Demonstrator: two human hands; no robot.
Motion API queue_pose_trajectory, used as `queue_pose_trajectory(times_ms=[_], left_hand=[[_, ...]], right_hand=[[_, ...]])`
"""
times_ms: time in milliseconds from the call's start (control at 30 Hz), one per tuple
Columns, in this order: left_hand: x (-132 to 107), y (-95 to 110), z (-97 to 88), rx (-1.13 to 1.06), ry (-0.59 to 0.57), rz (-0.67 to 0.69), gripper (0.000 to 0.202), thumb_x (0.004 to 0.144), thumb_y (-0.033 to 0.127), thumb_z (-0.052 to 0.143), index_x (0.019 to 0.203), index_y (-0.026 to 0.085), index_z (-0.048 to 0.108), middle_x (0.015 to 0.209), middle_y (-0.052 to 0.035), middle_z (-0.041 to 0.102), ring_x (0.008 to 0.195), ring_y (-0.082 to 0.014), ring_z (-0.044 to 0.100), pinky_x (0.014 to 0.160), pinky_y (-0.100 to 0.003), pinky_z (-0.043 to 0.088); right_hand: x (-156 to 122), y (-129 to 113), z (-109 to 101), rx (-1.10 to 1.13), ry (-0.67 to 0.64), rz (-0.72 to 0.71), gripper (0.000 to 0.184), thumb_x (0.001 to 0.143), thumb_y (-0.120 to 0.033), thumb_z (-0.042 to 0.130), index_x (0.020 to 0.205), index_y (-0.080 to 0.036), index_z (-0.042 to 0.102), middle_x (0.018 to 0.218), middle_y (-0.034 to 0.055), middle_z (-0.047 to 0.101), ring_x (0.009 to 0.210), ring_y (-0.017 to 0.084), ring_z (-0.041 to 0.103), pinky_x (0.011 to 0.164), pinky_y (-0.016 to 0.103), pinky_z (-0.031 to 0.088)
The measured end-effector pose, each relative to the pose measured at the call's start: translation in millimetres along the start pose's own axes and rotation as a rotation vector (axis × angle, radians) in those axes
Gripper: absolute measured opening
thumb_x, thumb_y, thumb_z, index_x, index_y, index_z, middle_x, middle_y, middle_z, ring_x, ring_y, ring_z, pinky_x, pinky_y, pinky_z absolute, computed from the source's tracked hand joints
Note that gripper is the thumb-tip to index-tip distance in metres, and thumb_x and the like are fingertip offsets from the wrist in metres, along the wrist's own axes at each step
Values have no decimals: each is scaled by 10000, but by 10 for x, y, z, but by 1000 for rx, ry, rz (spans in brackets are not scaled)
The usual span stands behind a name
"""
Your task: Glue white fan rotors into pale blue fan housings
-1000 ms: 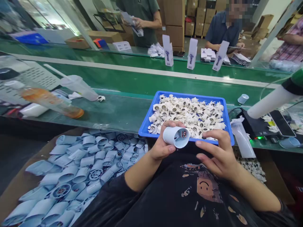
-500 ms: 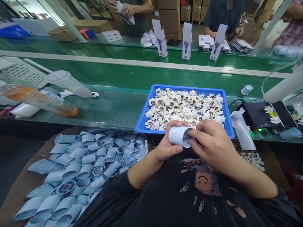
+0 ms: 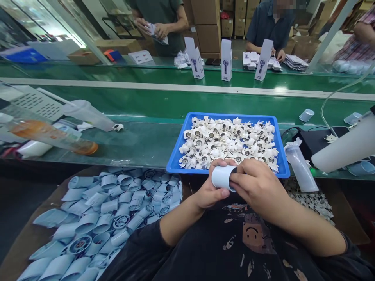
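Observation:
My left hand (image 3: 209,191) is closed around a short light-blue plastic tube (image 3: 222,177), held on its side in front of my chest. The fingertips of my right hand (image 3: 258,181) are pinched together and reach into the tube's right-hand opening. Whatever they hold in there is hidden by the tube wall and my fingers. Just beyond both hands lies a blue tray (image 3: 170,162) filled with white fan impellers (image 3: 228,142), many showing a dark round hub.
At lower left, a large container holds many light-blue tubes (image 3: 88,222). A bottle of orange drink (image 3: 52,136) and a plastic cup (image 3: 88,113) lie on the bench. To the right are a black box (image 3: 306,144) and a thick white cylinder (image 3: 345,140). Co-workers stand opposite, behind upright cartons (image 3: 226,60).
My right fingers have gone further into the tube, and its opening has turned away from view. The camera has tilted slightly upward. Across the bench, a co-worker's hands have shifted.

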State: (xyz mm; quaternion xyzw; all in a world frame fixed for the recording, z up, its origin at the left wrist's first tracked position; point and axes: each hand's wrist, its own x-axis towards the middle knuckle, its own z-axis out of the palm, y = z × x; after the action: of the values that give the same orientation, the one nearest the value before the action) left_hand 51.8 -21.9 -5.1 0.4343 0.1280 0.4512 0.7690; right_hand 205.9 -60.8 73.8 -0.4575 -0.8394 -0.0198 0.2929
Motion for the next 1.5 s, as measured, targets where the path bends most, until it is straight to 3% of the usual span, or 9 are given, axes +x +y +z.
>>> queue_pose_trajectory(times_ms=[233,600,733,867,1167,1233,1333,1400,1500], left_hand=[[-20,-33,56,-120,119,-94,636,569,386,878,1055,293,479,1104,-25,578,962,-200,616,867,-328,489],[6,-39,-4,-166,207,-99,627,540,320,890,1037,286,509,1044,8,597,845,-125,607,735,-230,480],[17,30,-119,-160,198,-74,636,509,407,875,1029,294,527,1037,1,605,833,-150,594,705,-260,474],[18,97,-224,-166,201,9,593,535,560,789,1023,317,557,1002,-1,586,648,-129,516,628,-321,455],[27,185,-377,-344,124,110,531,526,485,783,989,312,588,919,5,573,544,-89,466,562,-290,426],[-9,248,-491,-347,180,153,545,508,480,788,994,316,604,946,2,593,560,-94,474,571,-294,438],[-114,377,-790,-298,358,265,556,467,450,803,972,294,631,982,-5,623,605,-103,512,606,-300,470],[-215,479,-1071,-212,555,338,561,445,462,814,939,255,646,954,-23,647,678,-142,577,652,-319,503],[-429,656,-1566,-52,953,495,611,432,586,803,888,211,643,906,-57,671,838,-232,646,721,-365,539]], right_hand=[[52,11,22,6,-38,5,154,908,-191,597,801,-159,702,678,26,513,688,156,456,622,279,304],[116,110,174,114,-64,28,106,874,-177,650,803,-154,725,649,5,528,648,122,482,618,257,345],[156,150,175,258,67,-31,184,929,-261,591,945,-137,726,683,11,547,638,109,505,599,235,403],[150,184,100,310,179,-22,176,928,-258,592,1012,-140,692,710,11,579,637,104,530,575,225,432],[89,301,221,318,67,-3,145,910,-205,590,996,-153,694,702,19,593,613,107,557,522,215,449],[48,347,209,317,50,12,147,903,-203,595,1003,-172,699,704,20,600,615,114,574,539,227,470],[-103,483,189,292,24,64,161,886,-228,606,1006,-218,713,728,26,623,623,138,612,539,246,494],[-239,646,214,250,-5,121,151,881,-288,612,975,-241,720,827,50,674,701,180,662,580,277,532],[-401,957,327,261,33,183,199,861,-408,624,927,-259,738,840,68,679,731,236,665,603,340,539]])
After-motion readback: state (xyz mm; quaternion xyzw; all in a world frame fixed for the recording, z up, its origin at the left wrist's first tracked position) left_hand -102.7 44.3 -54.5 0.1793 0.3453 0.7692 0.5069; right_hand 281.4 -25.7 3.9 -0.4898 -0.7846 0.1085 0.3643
